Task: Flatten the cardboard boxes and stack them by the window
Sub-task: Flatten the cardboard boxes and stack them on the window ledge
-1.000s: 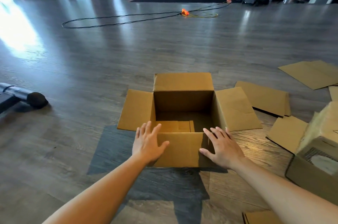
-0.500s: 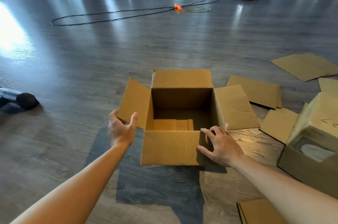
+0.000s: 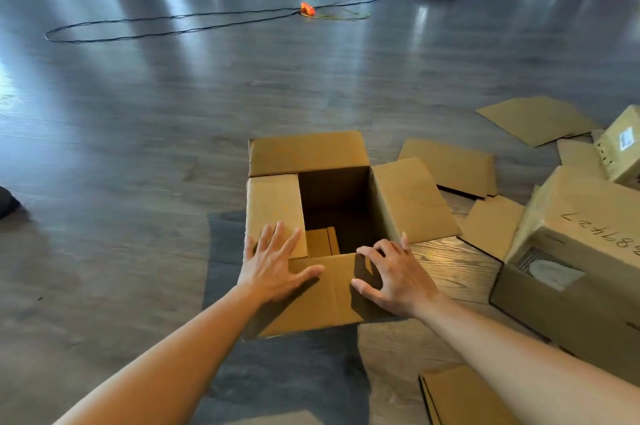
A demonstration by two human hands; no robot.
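An open brown cardboard box [image 3: 308, 152] stands on the wood floor in front of me. Its left flap [image 3: 273, 206] is folded in over the opening, the right flap [image 3: 412, 202] lies out flat, the far flap leans back. My left hand [image 3: 273, 265] presses flat with spread fingers on the left flap and the near flap. My right hand [image 3: 394, 275] rests on the near right corner, fingers bent over the near flap's edge, thumb on its outer face. Small cardboard pieces lie inside on the bottom.
Several flattened cardboard sheets [image 3: 453, 166] lie on the floor to the right. A closed box with handwritten digits [image 3: 571, 272] sits at right, a smaller box [image 3: 620, 150] behind it. More flat cardboard [image 3: 457, 397] lies near my right arm. A black cable loop [image 3: 166, 26] crosses the far floor.
My left hand let go of the left flap's outer edge after folding it inward and now presses down on it. My right hand stayed at the near right corner.
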